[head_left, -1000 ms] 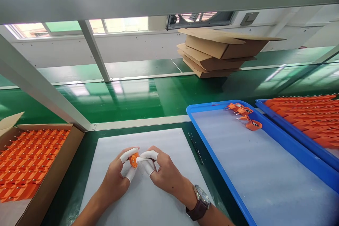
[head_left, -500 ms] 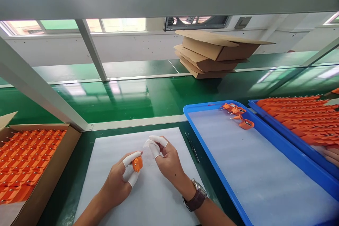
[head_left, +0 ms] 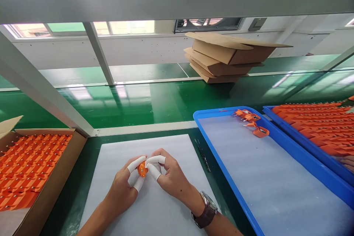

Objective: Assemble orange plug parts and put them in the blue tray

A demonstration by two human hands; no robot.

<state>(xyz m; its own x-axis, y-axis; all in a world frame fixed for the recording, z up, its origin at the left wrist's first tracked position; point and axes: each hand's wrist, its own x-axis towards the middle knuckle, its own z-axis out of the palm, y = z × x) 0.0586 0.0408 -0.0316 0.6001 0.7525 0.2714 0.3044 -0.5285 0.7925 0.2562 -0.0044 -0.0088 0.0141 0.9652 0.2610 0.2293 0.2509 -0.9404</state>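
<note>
My left hand [head_left: 125,184] pinches a small orange plug [head_left: 142,170] between thumb and fingers, with its metal pins towards me. White finger cots cover the tips of its thumb and forefinger. My right hand [head_left: 168,173], also in white finger cots, is closed against the right side of the plug. Something thin and white seems to be between its fingertips, but it blends with the cots and I cannot make it out. Both hands are above a white sheet [head_left: 110,166] on the green bench.
At left stands a cardboard box [head_left: 55,180] with rows of orange plugs. On the right, a blue tray [head_left: 221,169] bears several loose plugs [head_left: 260,131]; a second blue tray [head_left: 306,142] beyond is full of them. Tweezers [head_left: 203,156] lie beside the sheet. Folded cartons [head_left: 221,59] are stacked behind.
My right hand has moved left and down, from a short gap away to touching the plug. My left hand still holds the plug, now turned slightly. The view has shifted a little.
</note>
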